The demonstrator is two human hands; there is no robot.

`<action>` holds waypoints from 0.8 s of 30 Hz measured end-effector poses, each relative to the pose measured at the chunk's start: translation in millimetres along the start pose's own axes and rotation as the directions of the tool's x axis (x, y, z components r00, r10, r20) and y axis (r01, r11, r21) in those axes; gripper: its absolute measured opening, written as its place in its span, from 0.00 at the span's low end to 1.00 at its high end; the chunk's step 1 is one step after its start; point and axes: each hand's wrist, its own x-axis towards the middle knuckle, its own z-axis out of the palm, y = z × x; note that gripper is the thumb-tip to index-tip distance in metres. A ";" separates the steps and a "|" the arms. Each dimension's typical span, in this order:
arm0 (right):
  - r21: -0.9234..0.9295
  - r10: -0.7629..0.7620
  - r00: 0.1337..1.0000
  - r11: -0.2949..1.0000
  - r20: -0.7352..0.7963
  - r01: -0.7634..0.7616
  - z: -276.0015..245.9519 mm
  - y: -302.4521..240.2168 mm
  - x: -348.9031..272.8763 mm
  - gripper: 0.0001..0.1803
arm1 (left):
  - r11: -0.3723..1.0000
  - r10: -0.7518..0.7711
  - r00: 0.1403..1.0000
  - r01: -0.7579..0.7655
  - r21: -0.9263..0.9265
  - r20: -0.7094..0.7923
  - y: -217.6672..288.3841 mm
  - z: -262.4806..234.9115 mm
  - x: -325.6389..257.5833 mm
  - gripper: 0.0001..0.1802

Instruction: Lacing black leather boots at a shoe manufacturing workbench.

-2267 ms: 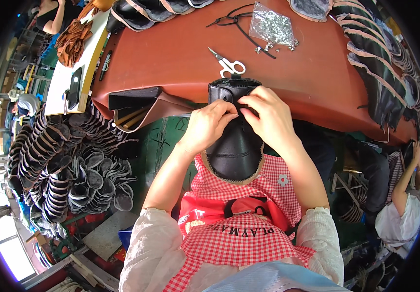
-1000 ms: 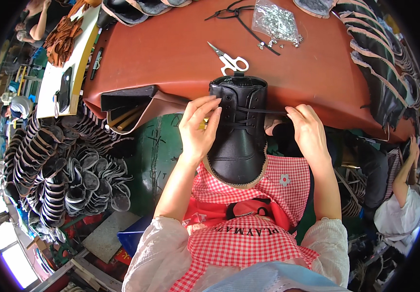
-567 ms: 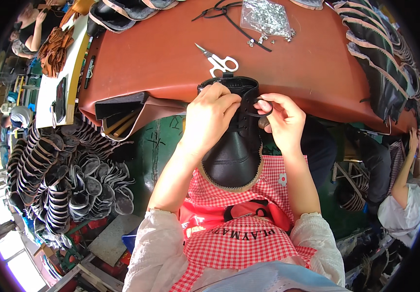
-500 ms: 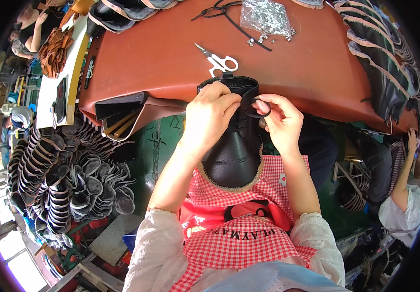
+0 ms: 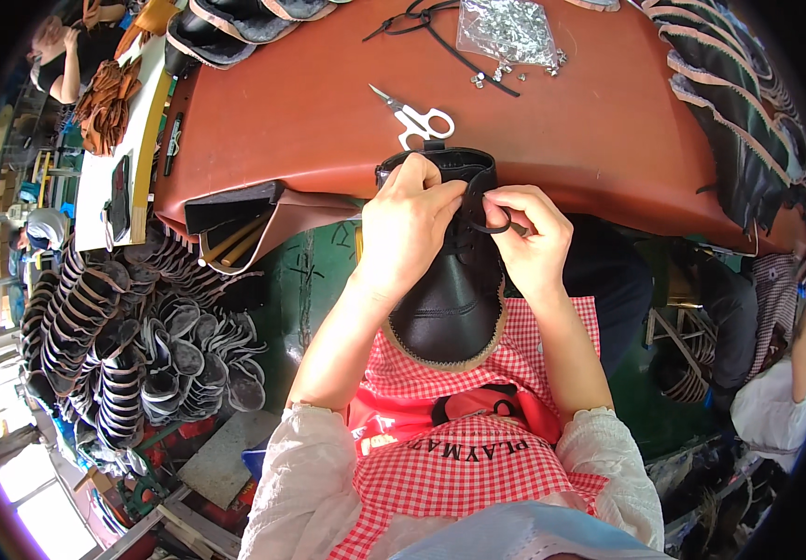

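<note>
A black leather shoe upper [image 5: 447, 313] with a stitched tan lower edge lies toe toward me, between my lap and the table's front edge. My left hand [image 5: 408, 215] grips its upper part near the lacing, fingers closed at the collar edge. At the right side of the lacing, my right hand [image 5: 534, 229] pinches a thin black shoelace [image 5: 489, 227], which bends in a loop by the eyelets. Just beyond the collar rest small scissors [image 5: 424, 121] with white handles. My left fingertips partly cover the eyelets.
On the red-brown table [image 5: 300, 112] are a clear bag of metal fittings [image 5: 507, 33] and black laces [image 5: 440, 28]. More uppers [image 5: 734, 121] line the right edge. An open pouch [image 5: 235, 224] hangs at the front left, near piled uppers [image 5: 114, 345]. Another person's sleeve [image 5: 776, 411] is at right.
My right hand has shifted slightly left and closed more tightly on the lace beside the eyelets. My left hand stays almost where it was on the upper.
</note>
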 end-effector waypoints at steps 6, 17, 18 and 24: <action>-0.052 -0.074 0.997 0.996 0.021 0.075 2.0 -1.4 1.7 0.14 | 0.999 -0.050 0.998 0.051 -0.018 0.043 2.0 -0.6 1.8 0.11; -0.251 -0.181 0.976 0.946 0.121 0.206 -1.1 -11.4 6.1 0.16 | 0.998 -0.040 0.994 0.036 0.046 0.098 -0.6 -2.2 6.3 0.09; -0.252 -0.181 0.976 0.945 0.121 0.207 -1.1 -10.4 6.1 0.16 | 0.999 -0.020 0.995 0.015 0.052 0.101 -1.3 -1.8 7.1 0.09; -0.108 -0.040 0.992 0.993 0.116 0.053 -2.1 -10.5 7.9 0.13 | 0.998 0.055 0.997 -0.056 0.020 0.057 -2.1 -3.2 7.4 0.07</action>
